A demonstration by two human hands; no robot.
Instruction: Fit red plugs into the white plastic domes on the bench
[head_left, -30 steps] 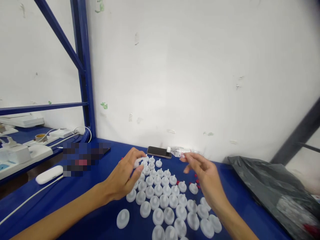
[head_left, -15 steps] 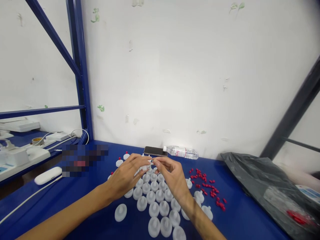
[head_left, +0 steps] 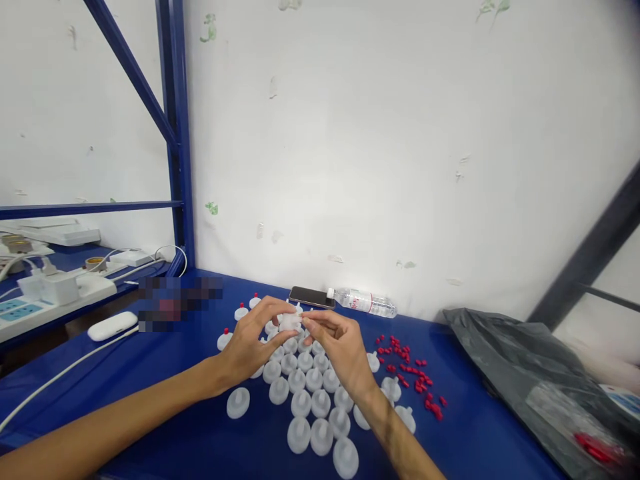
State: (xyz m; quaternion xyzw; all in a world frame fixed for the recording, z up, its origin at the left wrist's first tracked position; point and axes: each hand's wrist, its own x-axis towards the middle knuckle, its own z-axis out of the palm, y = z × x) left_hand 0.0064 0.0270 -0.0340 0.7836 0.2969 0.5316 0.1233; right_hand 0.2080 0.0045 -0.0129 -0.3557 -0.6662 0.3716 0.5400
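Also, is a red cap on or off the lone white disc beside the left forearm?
Off: the lone white disc shows a bare pale nub; the capped disc beside the left hand shows red on top.

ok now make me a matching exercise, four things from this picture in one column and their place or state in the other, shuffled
1. water bottle
2. smartphone
3. loose red caps
4. left hand

A. flat, dark screen up
B. holding a white nozzled disc
C. lying on its side, transparent
D. scattered between the right hand and the dark grey plastic bag

Pairs: 1-C, 2-A, 3-D, 4-B
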